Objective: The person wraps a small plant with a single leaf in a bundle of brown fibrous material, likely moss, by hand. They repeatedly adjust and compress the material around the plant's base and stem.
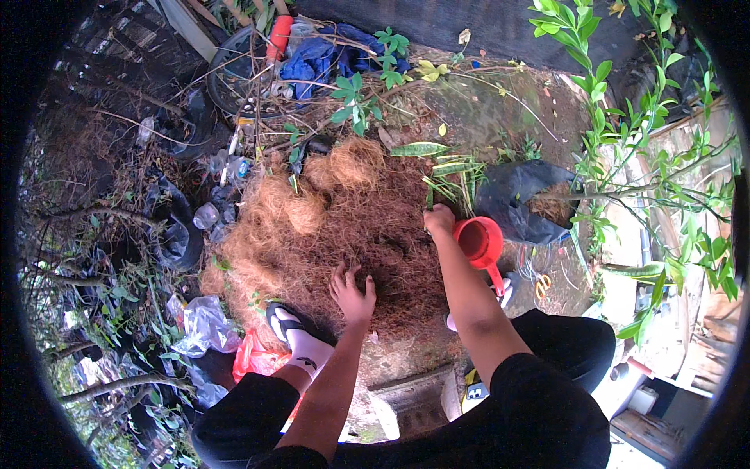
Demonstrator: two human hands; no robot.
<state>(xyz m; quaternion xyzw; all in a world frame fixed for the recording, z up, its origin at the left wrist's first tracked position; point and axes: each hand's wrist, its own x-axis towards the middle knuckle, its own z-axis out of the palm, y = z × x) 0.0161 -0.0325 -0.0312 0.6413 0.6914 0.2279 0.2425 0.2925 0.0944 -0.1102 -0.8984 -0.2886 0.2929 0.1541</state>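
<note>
My left hand [351,295] lies on a heap of brown coconut fibre [367,234], its fingers apart and holding nothing I can see. Beyond and to the right, my right hand [439,220] is closed around a short dark-green piece [429,197] that pokes up past its fingers; its kind is not clear. Close to that hand lie cut snake plant leaves [453,168], long and green with pale edges. Beside my right wrist is a red plastic dipper [478,241] with its handle toward me. Paler fibre clumps [293,199] top the heap's left side.
A black plastic grow bag [523,202] with fibre at its mouth lies right of the dipper. Yellow-handled scissors [542,287] and wire are nearby. A leafy branch [625,191] reaches in from the right. Plastic bags [207,328] and dry branches crowd the left.
</note>
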